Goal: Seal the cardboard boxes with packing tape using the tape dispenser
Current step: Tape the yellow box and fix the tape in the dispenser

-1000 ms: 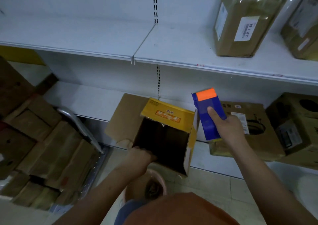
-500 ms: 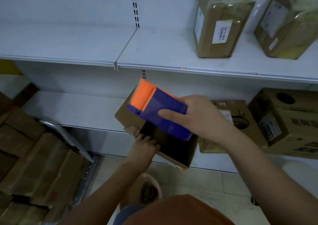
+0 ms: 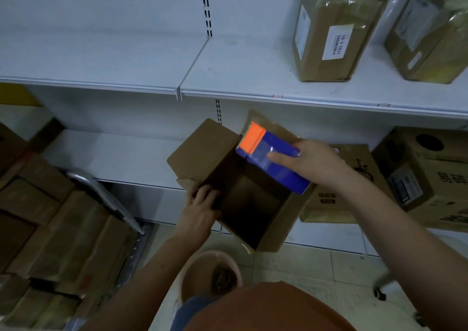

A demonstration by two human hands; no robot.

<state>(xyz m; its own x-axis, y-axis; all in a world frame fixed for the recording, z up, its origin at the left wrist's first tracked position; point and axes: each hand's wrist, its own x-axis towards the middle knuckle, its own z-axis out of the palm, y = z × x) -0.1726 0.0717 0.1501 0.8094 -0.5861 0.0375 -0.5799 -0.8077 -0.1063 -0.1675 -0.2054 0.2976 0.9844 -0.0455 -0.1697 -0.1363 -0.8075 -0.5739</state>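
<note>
The left hand (image 3: 200, 211) is gripping the near-left edge of an open cardboard box (image 3: 268, 219), which it is holding in the air in front of white shelving (image 3: 126, 60), its flaps (image 3: 202, 153) standing open and its inside dark. The right hand (image 3: 314, 163) is holding a blue packet with an orange end (image 3: 271, 158) tilted over the box's far-right corner, the forefinger lying straight along its blue face. Two taped parcels (image 3: 334, 29) are sitting on the upper shelf, brown cartons (image 3: 425, 176) are resting on the lower shelf at right, flattened cardboard (image 3: 58, 237) is lying piled at left, and a pink bucket (image 3: 210, 275) is standing on the tiled floor below the box.

Dim bluish light, soft blur, bowed edges
</note>
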